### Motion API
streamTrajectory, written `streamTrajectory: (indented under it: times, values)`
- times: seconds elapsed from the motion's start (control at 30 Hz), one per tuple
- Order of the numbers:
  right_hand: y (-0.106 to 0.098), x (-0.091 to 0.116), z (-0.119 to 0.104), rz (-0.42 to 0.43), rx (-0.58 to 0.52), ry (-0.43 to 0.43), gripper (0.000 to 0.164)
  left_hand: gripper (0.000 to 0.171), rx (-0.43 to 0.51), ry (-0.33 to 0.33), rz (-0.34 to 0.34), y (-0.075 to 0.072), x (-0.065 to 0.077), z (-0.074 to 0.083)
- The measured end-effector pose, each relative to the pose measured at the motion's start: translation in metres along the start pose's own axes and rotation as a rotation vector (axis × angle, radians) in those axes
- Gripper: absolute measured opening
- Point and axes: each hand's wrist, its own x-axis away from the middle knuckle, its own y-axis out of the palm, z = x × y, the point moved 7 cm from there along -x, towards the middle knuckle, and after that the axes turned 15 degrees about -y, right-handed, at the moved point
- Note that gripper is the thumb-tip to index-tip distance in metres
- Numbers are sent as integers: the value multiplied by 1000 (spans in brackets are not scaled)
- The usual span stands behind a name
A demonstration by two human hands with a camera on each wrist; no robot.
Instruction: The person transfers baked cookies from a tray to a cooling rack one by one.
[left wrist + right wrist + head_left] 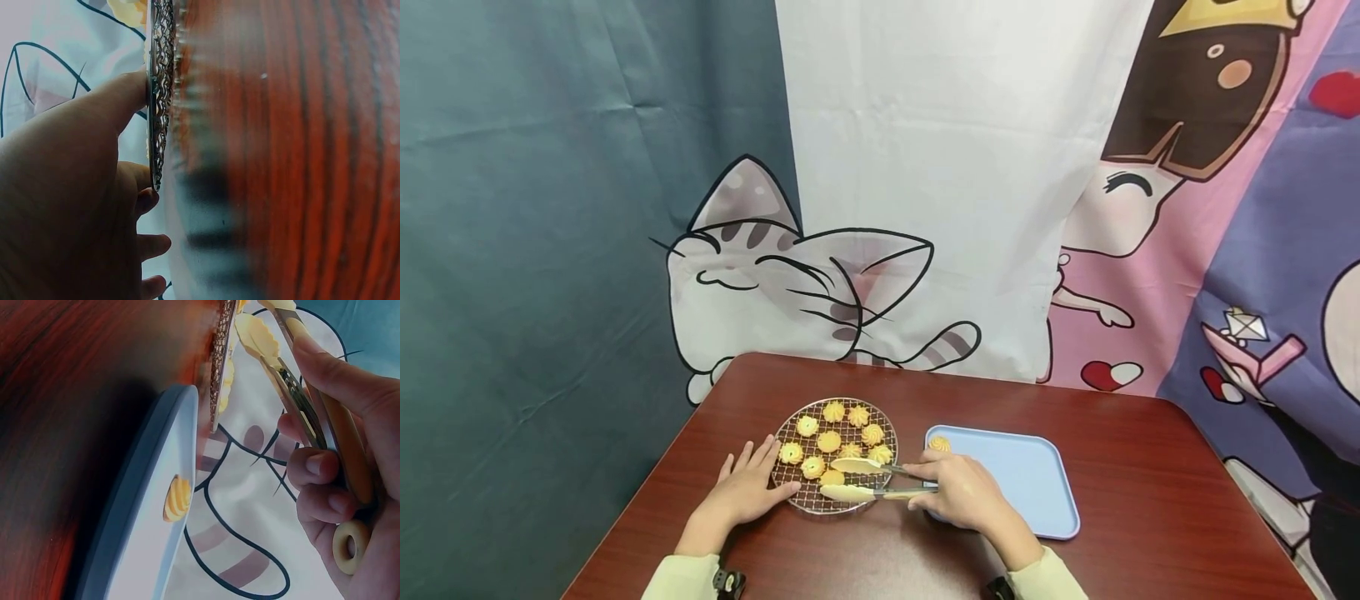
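Pale yellow tongs are gripped in my right hand, their two scalloped tips parted over the near right part of a round wire rack. Between and beside the tips lie swirled butter cookies, several of them spread over the mesh. My left hand has its fingers spread and touches the rack's left rim with thumb and forefinger, as the left wrist view also shows. A single cookie sits in the far left corner of a light blue tray, partly behind my right hand.
The reddish-brown wooden table carries the rack at left and the tray to its right. Behind it hangs a printed cloth with a cartoon cat. Each wrist wears a dark strap.
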Motion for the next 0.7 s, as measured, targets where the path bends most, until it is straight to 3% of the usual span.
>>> streamTrajectory:
  times: [0.3,0.7]
  values:
    - [-8,5,1,45,12,10,49,97,1,0,4,2,0,-1]
    - [-27,25,15,57,42,104,50,98,11,-6,-8,3,0,-2]
